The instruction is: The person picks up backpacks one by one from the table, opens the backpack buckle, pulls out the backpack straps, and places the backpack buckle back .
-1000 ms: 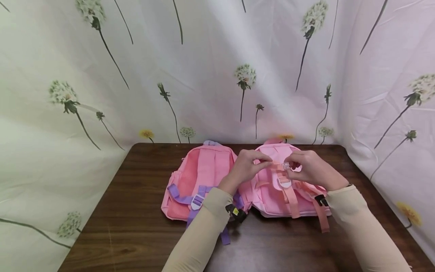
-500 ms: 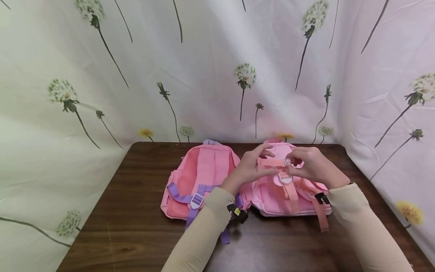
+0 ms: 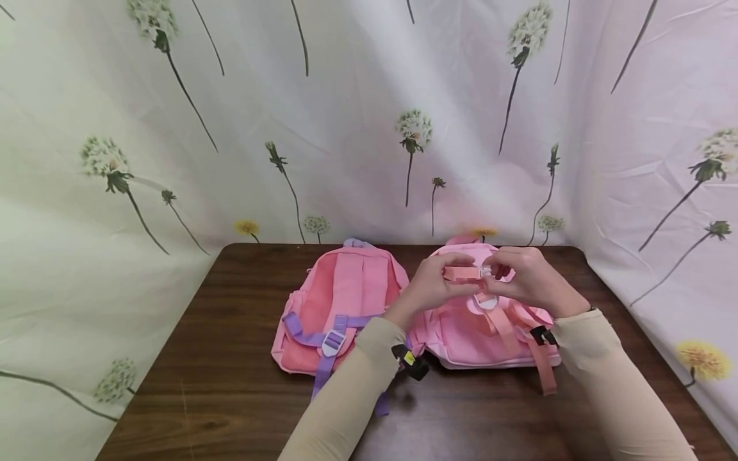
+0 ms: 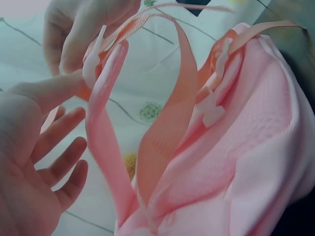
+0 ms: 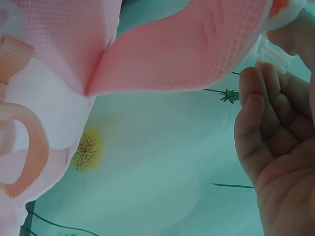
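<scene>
A light-pink backpack (image 3: 455,342) lies at the right with peach webbing straps. My right hand (image 3: 527,282) pinches a small clear plastic buckle (image 5: 273,55) between thumb and fingers. From it a peach strap (image 3: 461,274) runs left, across the gap between my left thumb and fingers. My left hand (image 3: 429,285) is spread around that strap; in the left wrist view its thumb touches the padded shoulder strap's white adjuster (image 4: 91,68), with the other fingers apart. A second white adjuster (image 4: 212,109) hangs on the other shoulder strap. The exact threading at the buckle is too small to tell.
Beside it on the left lies another pink backpack (image 3: 323,294) with purple straps and a white adjuster (image 3: 332,343). Both are on a dark wooden table (image 3: 230,358). A dandelion-print cloth (image 3: 346,128) hangs behind and around the table.
My left fingers have parted from their pinch on the peach strap, and that hand has moved right. My right hand keeps its pinch on the clear buckle, almost in place.
</scene>
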`<state>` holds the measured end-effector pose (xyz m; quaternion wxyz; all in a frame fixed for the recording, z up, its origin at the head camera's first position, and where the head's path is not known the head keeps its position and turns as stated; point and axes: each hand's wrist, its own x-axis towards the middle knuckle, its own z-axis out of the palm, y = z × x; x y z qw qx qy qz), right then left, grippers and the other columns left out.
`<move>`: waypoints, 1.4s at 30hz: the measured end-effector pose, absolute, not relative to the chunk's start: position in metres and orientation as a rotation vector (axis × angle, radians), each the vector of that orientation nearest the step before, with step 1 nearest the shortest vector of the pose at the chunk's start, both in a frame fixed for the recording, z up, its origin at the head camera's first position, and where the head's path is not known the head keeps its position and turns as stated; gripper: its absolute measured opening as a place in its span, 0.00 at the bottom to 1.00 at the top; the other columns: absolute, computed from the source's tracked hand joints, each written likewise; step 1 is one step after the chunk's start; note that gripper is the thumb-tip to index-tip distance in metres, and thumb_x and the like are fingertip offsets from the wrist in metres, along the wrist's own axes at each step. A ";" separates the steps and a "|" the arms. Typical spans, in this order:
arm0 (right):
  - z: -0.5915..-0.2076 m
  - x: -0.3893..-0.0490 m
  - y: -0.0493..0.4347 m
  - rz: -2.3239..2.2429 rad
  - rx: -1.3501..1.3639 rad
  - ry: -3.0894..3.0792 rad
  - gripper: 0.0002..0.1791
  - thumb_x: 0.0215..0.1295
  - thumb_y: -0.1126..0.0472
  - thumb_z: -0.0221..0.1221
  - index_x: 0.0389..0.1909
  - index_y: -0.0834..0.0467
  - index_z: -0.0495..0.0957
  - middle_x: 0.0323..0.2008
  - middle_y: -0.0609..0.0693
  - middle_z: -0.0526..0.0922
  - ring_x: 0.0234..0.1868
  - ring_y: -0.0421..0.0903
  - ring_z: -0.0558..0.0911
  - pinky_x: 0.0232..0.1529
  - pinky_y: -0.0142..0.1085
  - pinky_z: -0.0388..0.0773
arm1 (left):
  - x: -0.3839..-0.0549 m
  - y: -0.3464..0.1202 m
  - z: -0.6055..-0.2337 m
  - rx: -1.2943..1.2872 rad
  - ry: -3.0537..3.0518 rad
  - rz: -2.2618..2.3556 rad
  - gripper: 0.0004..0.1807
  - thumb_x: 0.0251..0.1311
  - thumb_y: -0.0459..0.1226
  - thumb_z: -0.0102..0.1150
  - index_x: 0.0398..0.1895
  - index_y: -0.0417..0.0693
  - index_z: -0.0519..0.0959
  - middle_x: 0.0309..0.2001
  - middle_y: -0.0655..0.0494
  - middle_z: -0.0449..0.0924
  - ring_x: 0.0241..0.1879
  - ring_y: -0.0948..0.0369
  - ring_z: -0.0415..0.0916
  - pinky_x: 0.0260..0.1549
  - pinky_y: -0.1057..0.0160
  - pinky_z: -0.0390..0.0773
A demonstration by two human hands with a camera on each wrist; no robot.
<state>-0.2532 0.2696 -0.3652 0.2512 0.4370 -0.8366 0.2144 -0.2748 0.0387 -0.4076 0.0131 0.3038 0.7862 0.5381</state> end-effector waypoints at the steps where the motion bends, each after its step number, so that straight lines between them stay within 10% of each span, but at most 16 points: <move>1: -0.365 -0.253 0.269 0.586 1.187 -2.276 0.15 0.44 0.70 0.76 0.32 0.55 0.84 0.27 0.40 0.82 0.27 0.35 0.80 0.30 0.24 0.77 | -0.275 0.041 -0.408 0.932 2.442 1.702 0.31 0.54 0.40 0.82 0.62 0.49 0.82 0.60 0.57 0.83 0.60 0.65 0.75 0.55 0.68 0.78; 34: -0.369 -0.252 0.263 0.635 1.171 -2.245 0.14 0.44 0.69 0.76 0.32 0.54 0.85 0.27 0.40 0.83 0.27 0.36 0.80 0.30 0.26 0.77 | -0.271 0.058 -0.419 0.708 2.541 1.909 0.35 0.47 0.38 0.84 0.61 0.61 0.80 0.57 0.59 0.81 0.52 0.65 0.77 0.48 0.66 0.80; 42: -0.369 -0.256 0.268 0.654 1.190 -2.331 0.15 0.50 0.69 0.76 0.35 0.53 0.84 0.30 0.40 0.81 0.30 0.37 0.79 0.32 0.27 0.78 | -0.271 0.057 -0.416 0.701 2.555 1.893 0.30 0.49 0.37 0.83 0.58 0.50 0.83 0.54 0.57 0.83 0.48 0.65 0.77 0.46 0.68 0.80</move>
